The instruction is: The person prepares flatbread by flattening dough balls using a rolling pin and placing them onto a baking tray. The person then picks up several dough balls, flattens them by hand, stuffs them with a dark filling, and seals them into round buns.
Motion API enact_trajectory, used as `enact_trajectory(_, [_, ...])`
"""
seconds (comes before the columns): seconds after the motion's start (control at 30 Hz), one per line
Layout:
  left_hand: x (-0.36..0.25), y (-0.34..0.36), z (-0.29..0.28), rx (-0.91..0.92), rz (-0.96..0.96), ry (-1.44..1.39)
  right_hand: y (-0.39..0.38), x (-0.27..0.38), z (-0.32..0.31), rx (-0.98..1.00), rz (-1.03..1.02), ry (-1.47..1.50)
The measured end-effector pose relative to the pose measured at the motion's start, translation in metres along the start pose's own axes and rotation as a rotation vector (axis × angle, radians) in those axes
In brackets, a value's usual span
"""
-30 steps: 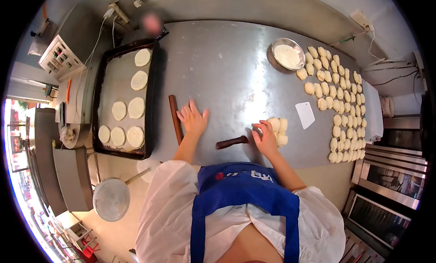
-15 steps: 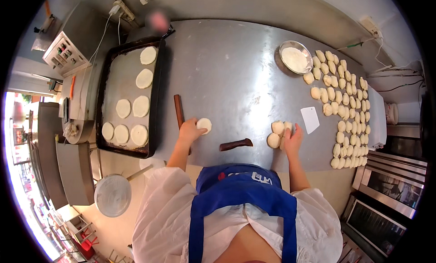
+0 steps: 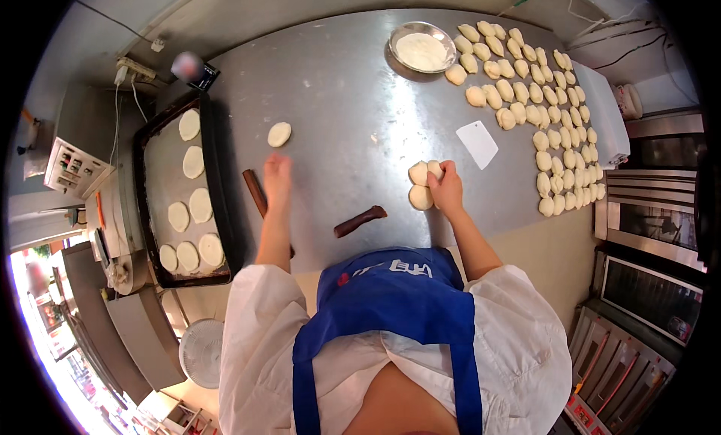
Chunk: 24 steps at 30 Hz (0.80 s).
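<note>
A flat round dough disc (image 3: 279, 134) lies on the metal table just beyond my left hand (image 3: 277, 176), with a small gap between them. Motion smears the fingers of that hand, so their shape is unclear. My right hand (image 3: 447, 189) has its fingers closed on a dough ball (image 3: 434, 169) at the right side of a small cluster of dough balls (image 3: 420, 197). Beneath my left forearm runs a brown wooden stick (image 3: 254, 187), partly hidden. Between my arms is a shorter dark brown stick (image 3: 360, 221) with one flared end.
At the left stands a black-rimmed baking tray (image 3: 218, 187) holding several dough discs. A white scraper (image 3: 478, 144) lies right of my right hand. Farther back is a metal bowl of flour (image 3: 420, 52), beside rows of dough pieces (image 3: 556, 138) along the right.
My left hand has come off the dough disc, which now lies farther from me. The whole view has turned and shifted. My right hand stays at the dough-ball cluster.
</note>
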<state>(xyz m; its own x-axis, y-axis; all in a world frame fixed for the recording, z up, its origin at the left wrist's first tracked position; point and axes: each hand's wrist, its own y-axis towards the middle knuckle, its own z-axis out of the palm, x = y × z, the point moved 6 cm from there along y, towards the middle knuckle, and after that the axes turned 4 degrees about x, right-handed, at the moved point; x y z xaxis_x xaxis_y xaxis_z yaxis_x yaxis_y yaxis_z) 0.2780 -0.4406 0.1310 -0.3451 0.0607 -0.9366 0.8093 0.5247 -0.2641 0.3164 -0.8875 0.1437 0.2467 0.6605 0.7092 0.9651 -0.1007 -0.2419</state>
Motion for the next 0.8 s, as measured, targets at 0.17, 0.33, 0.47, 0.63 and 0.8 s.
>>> enact_trajectory(0.17, [-0.007, -0.093, 0.081, 0.544, -0.153, -0.003, 0.002, -0.015, -0.028, -0.341, -0.053, 0.245])
enact_trajectory(0.33, [-0.050, -0.161, 0.133, 0.671, -0.220, -0.249, -0.021, 0.037, -0.052, -0.541, -0.328, 0.365])
enact_trajectory(0.47, [-0.098, -0.171, 0.155, 0.591, 0.068, -0.334, -0.058, 0.124, -0.032, -0.320, -0.562, 0.385])
enact_trajectory(0.63, [-0.091, -0.167, 0.137, 0.405, -0.135, -0.733, -0.108, 0.179, 0.013, 0.212, -0.772, 0.423])
enact_trajectory(0.8, [-0.091, -0.187, 0.109, 0.565, -0.544, -1.149, -0.101, 0.181, -0.023, -0.041, -0.961, 0.248])
